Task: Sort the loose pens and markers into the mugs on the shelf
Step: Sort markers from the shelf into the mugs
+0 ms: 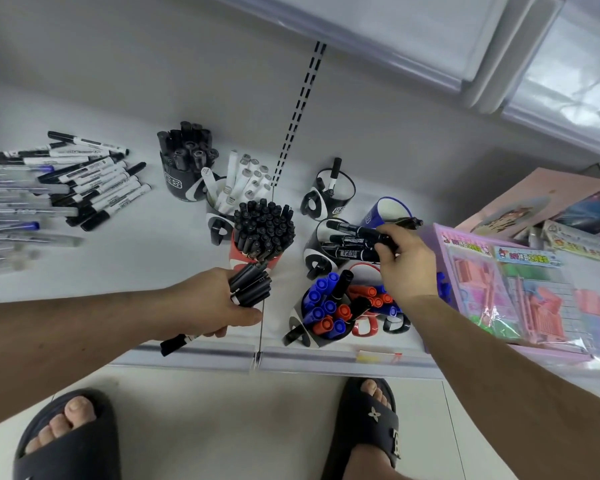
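Observation:
My left hand [212,303] grips a bundle of black markers [252,285] just in front of a red mug packed with black pens [264,233]. Over a black-and-white mug [317,261] that has black markers lying in it, my right hand [404,261] pinches one black marker [355,231]. A loose pile of pens and markers [66,188] lies on the white shelf [136,261] at the left. Other mugs hold black markers [184,157], white markers [243,181], and blue and red markers [329,310]. One near-empty black mug [336,192] and a blue mug [387,211] stand behind.
A pink-and-purple toy package [520,292] and other boxes [548,209] crowd the shelf's right end, close to my right hand. An upper shelf [430,39] overhangs at the top. The shelf's front rail [326,362] runs just above my sandalled feet.

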`<state>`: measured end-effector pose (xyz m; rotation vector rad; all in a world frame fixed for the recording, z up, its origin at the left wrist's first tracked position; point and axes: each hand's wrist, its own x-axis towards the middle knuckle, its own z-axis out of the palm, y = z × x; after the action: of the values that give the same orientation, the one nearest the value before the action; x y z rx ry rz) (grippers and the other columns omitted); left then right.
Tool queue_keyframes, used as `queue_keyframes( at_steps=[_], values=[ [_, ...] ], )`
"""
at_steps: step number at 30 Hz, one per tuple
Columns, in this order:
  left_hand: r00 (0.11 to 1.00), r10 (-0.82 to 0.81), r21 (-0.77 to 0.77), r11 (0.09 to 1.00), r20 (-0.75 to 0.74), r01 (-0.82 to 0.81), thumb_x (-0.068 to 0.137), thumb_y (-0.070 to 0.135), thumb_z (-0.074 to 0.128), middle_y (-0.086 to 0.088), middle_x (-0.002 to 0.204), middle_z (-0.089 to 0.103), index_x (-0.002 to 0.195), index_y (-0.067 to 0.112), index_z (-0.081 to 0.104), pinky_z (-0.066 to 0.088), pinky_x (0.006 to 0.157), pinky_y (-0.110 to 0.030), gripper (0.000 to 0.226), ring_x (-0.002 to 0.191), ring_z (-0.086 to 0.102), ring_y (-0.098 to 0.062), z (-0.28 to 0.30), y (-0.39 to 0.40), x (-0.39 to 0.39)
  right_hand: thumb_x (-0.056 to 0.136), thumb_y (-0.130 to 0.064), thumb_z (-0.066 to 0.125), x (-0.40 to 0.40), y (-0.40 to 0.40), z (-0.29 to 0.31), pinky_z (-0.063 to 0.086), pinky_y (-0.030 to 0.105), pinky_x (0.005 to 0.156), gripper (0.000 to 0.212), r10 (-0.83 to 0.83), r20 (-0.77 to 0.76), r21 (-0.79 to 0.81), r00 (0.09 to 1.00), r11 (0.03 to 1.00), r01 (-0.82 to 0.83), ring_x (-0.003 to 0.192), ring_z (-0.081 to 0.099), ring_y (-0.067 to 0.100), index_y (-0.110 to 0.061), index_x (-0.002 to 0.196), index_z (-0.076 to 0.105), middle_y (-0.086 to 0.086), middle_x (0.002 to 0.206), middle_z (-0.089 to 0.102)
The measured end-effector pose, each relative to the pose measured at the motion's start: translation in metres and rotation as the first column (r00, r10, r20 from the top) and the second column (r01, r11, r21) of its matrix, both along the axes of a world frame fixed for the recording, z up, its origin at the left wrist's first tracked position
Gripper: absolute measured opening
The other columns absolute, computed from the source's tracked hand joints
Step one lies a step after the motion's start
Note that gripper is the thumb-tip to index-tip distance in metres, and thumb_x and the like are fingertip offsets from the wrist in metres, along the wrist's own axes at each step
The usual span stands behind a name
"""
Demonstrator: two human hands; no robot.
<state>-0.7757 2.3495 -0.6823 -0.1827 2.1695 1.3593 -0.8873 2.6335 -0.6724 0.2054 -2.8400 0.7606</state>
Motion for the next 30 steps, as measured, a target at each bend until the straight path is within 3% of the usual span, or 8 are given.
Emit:
queue_keyframes(
  at_steps=[4, 11, 15, 18, 20, 23, 25, 30],
  values=[
    [1.0, 0.002, -0.009, 1.0, 0.018, -0.002, 0.08, 0.031, 0.076, -0.001, 0.053, 0.055, 0.08, 0.027, 0.053, 0.041, 0.053, -0.027, 0.023, 0.049, 0.052, -0.016, -0.003, -0.004, 0.001, 0.091, -0.007, 0.062, -0.011, -0.011, 0.002, 0.042, 0.025, 0.096, 0.032, 0.011, 0.108, 0.102, 0.994, 0.995, -0.022, 0.107, 0.061, 0.024, -0.015, 0.121, 0.068, 0.008, 0.117, 0.067],
    [0.999, -0.005, -0.012, 1.0, 0.042, 0.005, 0.081, 0.032, 0.074, -0.003, 0.052, 0.055, 0.078, 0.024, 0.051, 0.036, 0.048, -0.025, 0.024, 0.047, 0.045, -0.016, -0.001, -0.002, 0.001, 0.096, -0.02, 0.048, -0.041, -0.048, -0.005, 0.05, 0.033, 0.083, 0.032, -0.008, 0.361, 0.242, 0.933, 0.967, -0.085, 0.101, 0.061, 0.028, -0.024, 0.124, 0.063, 0.008, 0.115, 0.068],
    [1.0, 0.011, 0.021, 1.0, 0.02, -0.011, 0.08, 0.033, 0.076, -0.005, 0.053, 0.056, 0.077, 0.031, 0.054, 0.038, 0.052, -0.027, 0.022, 0.051, 0.047, -0.018, -0.003, -0.004, 0.0, 0.103, -0.039, 0.031, -0.033, -0.056, 0.001, 0.027, 0.049, 0.105, 0.045, 0.048, 0.446, 0.444, 0.894, 0.855, -0.268, 0.135, 0.034, 0.031, -0.033, 0.147, 0.034, -0.005, 0.148, 0.043],
    [1.0, 0.007, 0.037, 0.999, 0.008, -0.008, 0.079, 0.033, 0.076, -0.004, 0.054, 0.056, 0.084, 0.033, 0.057, 0.041, 0.055, -0.03, 0.019, 0.051, 0.05, -0.018, -0.003, -0.005, 0.0, 0.1, -0.04, 0.041, -0.022, -0.044, 0.018, 0.033, 0.044, 0.105, 0.049, 0.096, 0.361, 0.381, 0.928, 0.893, -0.24, 0.128, 0.041, 0.029, -0.033, 0.148, 0.034, -0.001, 0.138, 0.052],
    [1.0, 0.001, 0.029, 1.0, 0.006, -0.001, 0.079, 0.033, 0.076, -0.003, 0.053, 0.055, 0.088, 0.035, 0.058, 0.041, 0.055, -0.029, 0.02, 0.048, 0.05, -0.017, -0.002, -0.005, 0.001, 0.093, -0.036, 0.053, -0.009, -0.033, 0.028, 0.044, 0.036, 0.097, 0.053, 0.149, 0.42, 0.358, 0.895, 0.879, -0.314, 0.12, 0.051, 0.026, -0.034, 0.145, 0.04, 0.004, 0.134, 0.053],
    [1.0, -0.005, 0.001, 1.0, 0.008, 0.005, 0.08, 0.033, 0.075, -0.003, 0.053, 0.056, 0.077, 0.034, 0.052, 0.039, 0.052, -0.027, 0.024, 0.047, 0.047, -0.016, 0.001, -0.003, 0.003, 0.081, -0.022, 0.067, 0.014, -0.022, 0.038, 0.046, 0.028, 0.08, 0.083, 0.138, 0.656, 0.434, 0.742, 0.736, -0.52, 0.118, 0.052, 0.026, -0.039, 0.15, 0.025, 0.002, 0.143, 0.035],
    [1.0, -0.008, -0.008, 1.0, 0.006, 0.008, 0.08, 0.033, 0.075, -0.004, 0.053, 0.056, 0.075, 0.032, 0.05, 0.039, 0.053, -0.027, 0.026, 0.047, 0.047, -0.017, 0.003, -0.001, 0.003, 0.078, -0.013, 0.07, 0.019, -0.019, 0.033, 0.045, 0.026, 0.073, 0.096, 0.153, 0.709, 0.465, 0.688, 0.633, -0.619, 0.118, 0.052, 0.024, -0.035, 0.154, 0.015, -0.001, 0.15, 0.027],
    [1.0, -0.006, -0.013, 1.0, 0.002, 0.006, 0.08, 0.033, 0.075, -0.003, 0.052, 0.056, 0.08, 0.025, 0.051, 0.039, 0.051, -0.026, 0.025, 0.049, 0.049, -0.018, 0.005, 0.001, 0.006, 0.086, -0.013, 0.069, 0.025, -0.024, 0.016, 0.048, 0.037, 0.096, 0.071, 0.246, 0.598, 0.533, 0.763, 0.589, -0.607, 0.124, 0.05, 0.026, -0.022, 0.148, 0.034, 0.006, 0.14, 0.049]
  ],
)
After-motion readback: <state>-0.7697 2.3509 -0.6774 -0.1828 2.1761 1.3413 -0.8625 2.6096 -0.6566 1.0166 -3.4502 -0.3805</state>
